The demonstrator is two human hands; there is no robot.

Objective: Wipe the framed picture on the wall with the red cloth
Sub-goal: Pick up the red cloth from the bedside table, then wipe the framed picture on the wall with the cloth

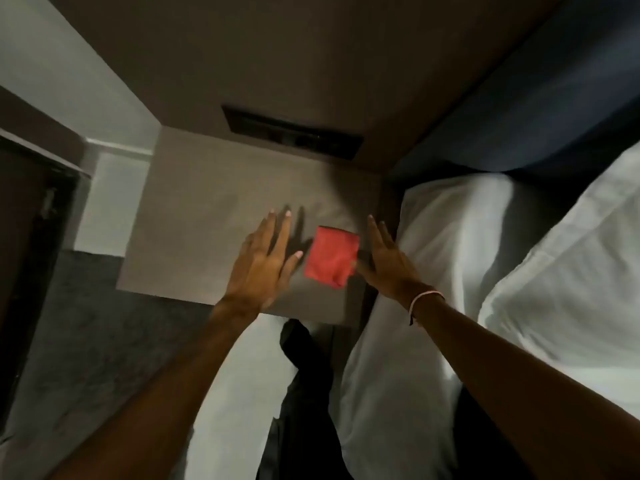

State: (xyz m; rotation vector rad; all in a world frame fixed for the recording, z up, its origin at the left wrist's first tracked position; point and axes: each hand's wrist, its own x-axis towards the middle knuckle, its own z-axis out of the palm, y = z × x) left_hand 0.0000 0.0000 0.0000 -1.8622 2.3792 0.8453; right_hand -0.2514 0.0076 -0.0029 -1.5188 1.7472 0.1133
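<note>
Neither hand grips yet: your left hand (263, 261) is spread flat, your right hand (384, 258) open, thumb touching the cloth (332, 256). Cloth lies folded on the nightstand (194, 216) between them (likely staged for pickup). No picture in view.

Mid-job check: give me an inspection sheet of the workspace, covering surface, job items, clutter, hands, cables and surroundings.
Surface: grey bedside table top, bare apart from the cloth.
Job's things: folded red cloth lying flat on the table; framed picture not in view.
Clutter: nothing seen.
Hands: left hand open, spread beside the cloth; right hand open, thumb at the cloth's right edge, pale bracelet on the wrist.
Cables: nothing seen.
Surroundings: dark switch panel on the wall behind; white bedding to the right; dark headboard.
</note>
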